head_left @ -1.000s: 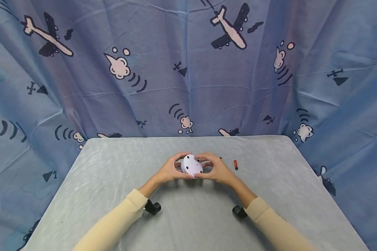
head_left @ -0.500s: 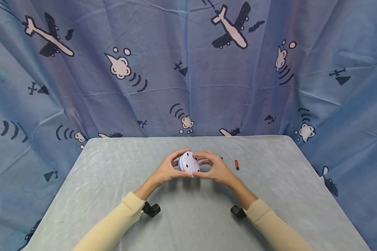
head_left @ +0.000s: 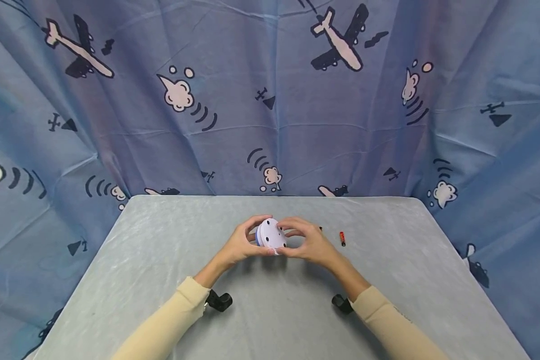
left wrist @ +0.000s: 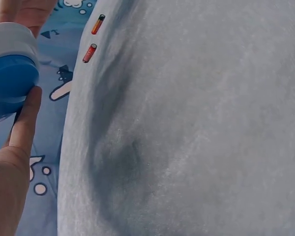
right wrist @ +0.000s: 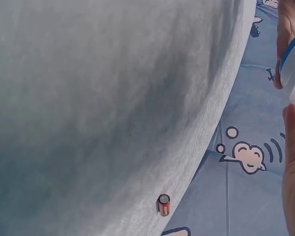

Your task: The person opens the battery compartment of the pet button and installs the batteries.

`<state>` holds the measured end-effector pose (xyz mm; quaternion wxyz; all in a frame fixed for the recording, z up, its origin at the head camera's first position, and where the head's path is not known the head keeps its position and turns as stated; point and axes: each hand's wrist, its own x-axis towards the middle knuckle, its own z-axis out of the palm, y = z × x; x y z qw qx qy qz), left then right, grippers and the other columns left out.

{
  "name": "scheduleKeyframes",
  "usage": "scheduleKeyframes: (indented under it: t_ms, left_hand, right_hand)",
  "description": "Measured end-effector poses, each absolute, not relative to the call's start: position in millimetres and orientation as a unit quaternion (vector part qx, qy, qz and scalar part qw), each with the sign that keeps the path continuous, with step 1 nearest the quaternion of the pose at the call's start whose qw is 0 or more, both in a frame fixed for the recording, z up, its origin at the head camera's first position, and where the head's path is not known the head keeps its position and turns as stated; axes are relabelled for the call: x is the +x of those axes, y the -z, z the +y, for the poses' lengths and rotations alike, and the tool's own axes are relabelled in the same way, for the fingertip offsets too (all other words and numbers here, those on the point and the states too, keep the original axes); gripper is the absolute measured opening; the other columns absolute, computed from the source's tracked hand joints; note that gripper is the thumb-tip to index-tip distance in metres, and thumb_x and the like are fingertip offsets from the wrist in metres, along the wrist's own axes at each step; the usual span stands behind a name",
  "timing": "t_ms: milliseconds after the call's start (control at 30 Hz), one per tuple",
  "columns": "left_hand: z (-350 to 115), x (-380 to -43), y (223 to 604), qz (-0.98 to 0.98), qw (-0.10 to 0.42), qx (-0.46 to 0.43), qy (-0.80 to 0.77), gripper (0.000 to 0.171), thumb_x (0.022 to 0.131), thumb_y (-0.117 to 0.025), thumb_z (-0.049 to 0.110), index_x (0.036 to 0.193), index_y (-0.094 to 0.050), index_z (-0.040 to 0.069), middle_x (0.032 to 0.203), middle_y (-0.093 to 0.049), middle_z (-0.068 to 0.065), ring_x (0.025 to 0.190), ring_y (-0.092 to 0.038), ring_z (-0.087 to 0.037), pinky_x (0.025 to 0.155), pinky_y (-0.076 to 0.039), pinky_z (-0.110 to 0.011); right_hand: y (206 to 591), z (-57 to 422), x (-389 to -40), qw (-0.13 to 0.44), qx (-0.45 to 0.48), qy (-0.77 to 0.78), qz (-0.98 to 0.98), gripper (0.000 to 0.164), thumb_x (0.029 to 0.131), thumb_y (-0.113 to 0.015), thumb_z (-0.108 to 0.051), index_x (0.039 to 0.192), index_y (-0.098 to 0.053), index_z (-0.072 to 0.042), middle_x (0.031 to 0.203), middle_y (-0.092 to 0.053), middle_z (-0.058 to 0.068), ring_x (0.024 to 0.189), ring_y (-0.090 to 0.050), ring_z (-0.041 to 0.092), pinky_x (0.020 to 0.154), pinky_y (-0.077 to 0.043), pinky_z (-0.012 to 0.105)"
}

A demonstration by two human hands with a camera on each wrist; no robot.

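Both hands hold a round white device [head_left: 271, 235] above the table, its flat face with several dark spots turned up and toward the head camera. A blue part [left wrist: 12, 81] shows on its other side in the left wrist view. My left hand [head_left: 243, 241] grips its left edge, thumb at the near side and fingers at the far side. On the right edge, my right hand [head_left: 307, 242] grips it the same way. The fingertips of the two hands come close together at the rim. What kind of device it is, I cannot tell.
A red and black battery [head_left: 342, 239] lies on the grey-covered table [head_left: 198, 215] to the right of the hands. The left wrist view shows a second battery [left wrist: 89, 53] near it. Behind the table hangs a blue curtain [head_left: 234, 100] with airplanes.
The device has tilted and shifted slightly left in both hands, showing more of its left side. The whole head view has shifted a little. Both hands keep their grip.
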<state>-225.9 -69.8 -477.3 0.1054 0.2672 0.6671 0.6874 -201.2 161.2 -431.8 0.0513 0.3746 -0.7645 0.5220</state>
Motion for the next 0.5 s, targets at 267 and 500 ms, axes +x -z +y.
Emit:
scheduleKeyframes:
  t_ms: [267, 500]
  left_hand:
    - [-68, -227, 480, 0.666, 0.107, 0.260, -0.691, 0.084, 0.073, -0.086, -0.011, 0.147, -0.047, 0.000, 0.141, -0.052, -0.013, 0.117, -0.060, -0.032, 0.090, -0.054, -0.040]
    - [-67, -230, 479, 0.674, 0.112, 0.265, -0.680, 0.082, 0.075, -0.086, -0.008, 0.147, -0.048, 0.001, 0.141, -0.053, -0.012, 0.117, -0.060, -0.032, 0.090, -0.054, -0.040]
  right_hand:
    - [429, 160, -202, 0.040, 0.383, -0.497, -0.777, 0.055, 0.072, -0.085, 0.014, 0.121, -0.061, 0.016, 0.122, -0.061, 0.033, 0.107, -0.061, 0.050, 0.082, -0.054, 0.057]
    - [449, 164, -216, 0.042, 0.386, -0.488, -0.782, 0.057, 0.070, -0.086, 0.014, 0.122, -0.062, 0.015, 0.122, -0.062, 0.031, 0.105, -0.064, 0.046, 0.082, -0.053, 0.059]
